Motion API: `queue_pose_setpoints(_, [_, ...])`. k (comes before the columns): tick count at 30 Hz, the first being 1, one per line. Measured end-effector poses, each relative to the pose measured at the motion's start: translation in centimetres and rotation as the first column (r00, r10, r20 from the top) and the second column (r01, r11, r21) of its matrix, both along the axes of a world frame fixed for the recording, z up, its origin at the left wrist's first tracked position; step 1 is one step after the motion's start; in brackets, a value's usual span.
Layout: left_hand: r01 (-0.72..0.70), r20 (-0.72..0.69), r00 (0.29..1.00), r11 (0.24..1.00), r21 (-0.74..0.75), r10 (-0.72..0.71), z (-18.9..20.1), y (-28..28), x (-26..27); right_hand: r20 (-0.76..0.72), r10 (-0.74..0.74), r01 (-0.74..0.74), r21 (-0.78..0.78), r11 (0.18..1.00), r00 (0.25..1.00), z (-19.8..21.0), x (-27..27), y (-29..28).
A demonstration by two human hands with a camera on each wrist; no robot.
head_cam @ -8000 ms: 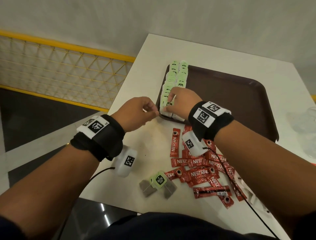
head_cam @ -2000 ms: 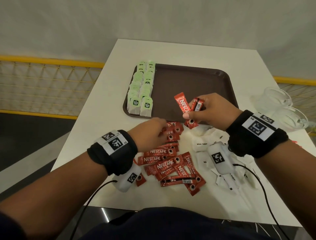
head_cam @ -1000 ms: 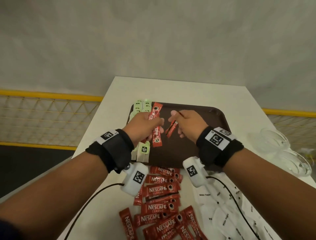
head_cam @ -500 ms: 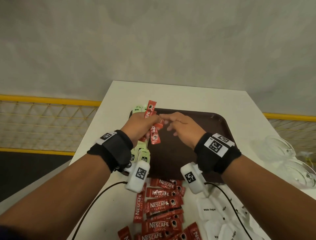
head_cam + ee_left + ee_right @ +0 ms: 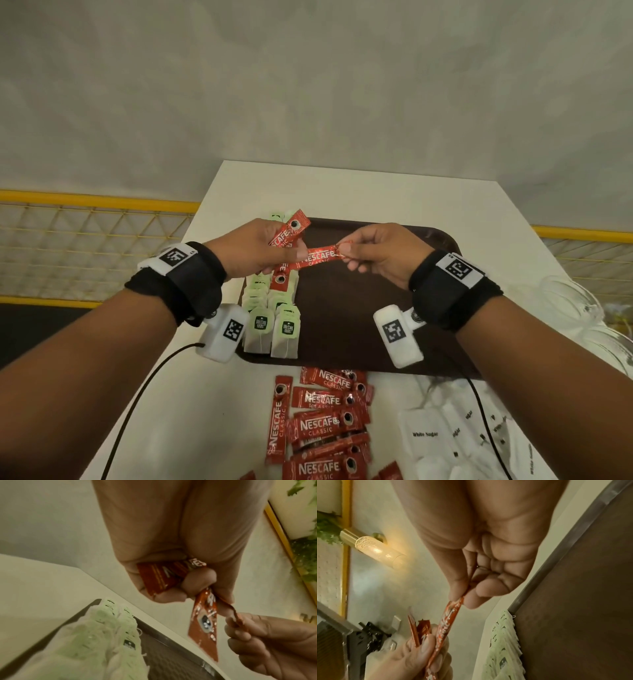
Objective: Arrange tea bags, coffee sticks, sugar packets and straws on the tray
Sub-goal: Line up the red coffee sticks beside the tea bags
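Observation:
Both hands hover over the brown tray [image 5: 359, 308]. My left hand [image 5: 263, 250] grips a few red coffee sticks [image 5: 287, 233], fanned upward and downward; the left wrist view shows the coffee sticks [image 5: 203, 626] hanging from its curled fingers. My right hand [image 5: 373, 253] pinches the end of one coffee stick [image 5: 318, 257] that lies across between the hands, its other end under the left thumb. That stick [image 5: 450, 616] runs from the right fingertips to the left hand in the right wrist view. Two rows of green-tagged tea bags [image 5: 274, 318] fill the tray's left side.
Loose red coffee sticks [image 5: 322, 421] lie on the white table [image 5: 342, 185] in front of the tray. White sugar packets [image 5: 445, 435] sit at the near right. Clear plastic cups [image 5: 568, 308] stand at the right edge. A yellow railing [image 5: 85, 202] runs along the left.
The right hand has drawn back to the right, pinching the end of one coffee stick and pulling it out sideways from the bundle in the left hand.

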State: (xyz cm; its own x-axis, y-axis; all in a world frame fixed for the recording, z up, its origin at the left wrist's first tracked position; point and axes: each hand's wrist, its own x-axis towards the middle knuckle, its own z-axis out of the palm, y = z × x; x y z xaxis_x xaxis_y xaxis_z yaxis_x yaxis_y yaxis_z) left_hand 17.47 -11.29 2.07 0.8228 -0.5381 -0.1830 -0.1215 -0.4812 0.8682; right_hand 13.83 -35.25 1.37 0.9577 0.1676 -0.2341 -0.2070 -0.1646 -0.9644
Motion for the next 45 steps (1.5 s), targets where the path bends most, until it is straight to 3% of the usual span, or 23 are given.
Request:
queue_pose_setpoints(5, [-0.109,0.048,0.993,0.994,-0.001,0.109,-0.3,0.1,2.3,-0.125,-0.156,0.172,0.131,0.976,0.98,-0.6,2.2,-0.5])
queue_pose_setpoints(8, [-0.234,-0.084,0.97,0.97,-0.065,0.229,-0.5,0.3,4.3,-0.174,-0.344,0.371,0.154,0.916,0.923,-1.7,4.8,-1.4])
queue_pose_setpoints(10, [-0.279,-0.218,0.943,0.955,-0.104,0.252,-0.7,0.2,5.3,-0.215,-0.406,0.428,0.069,0.901,0.888,-2.6,6.7,-1.7])
queue_pose_setpoints(14, [-0.354,-0.317,0.901,0.925,-0.14,0.297,-1.5,-0.3,6.4,-0.342,-0.356,0.274,-0.264,0.925,0.87,-3.5,9.5,-1.0])
queue_pose_setpoints(19, [-0.339,-0.281,0.915,0.929,-0.148,0.289,-2.7,-0.3,6.9,-0.357,-0.386,0.205,-0.45,0.869,0.851,-5.4,12.9,-0.9])
queue_pose_setpoints(26, [-0.335,-0.293,0.915,0.926,-0.176,0.276,-3.4,0.4,7.1,-0.297,-0.456,0.259,-0.519,0.815,0.839,-6.4,13.8,-0.5])
queue_pose_setpoints(40, [-0.478,-0.334,0.857,0.847,-0.233,0.392,-4.3,-0.7,7.1,-0.206,-0.399,0.228,-0.558,0.798,0.894,-7.1,14.3,-0.9])
queue_pose_setpoints(45, [-0.53,-0.284,0.843,0.799,-0.284,0.457,-4.7,-1.8,7.2,-0.043,-0.12,0.087,-0.46,0.884,0.992,-5.2,11.9,0.8])
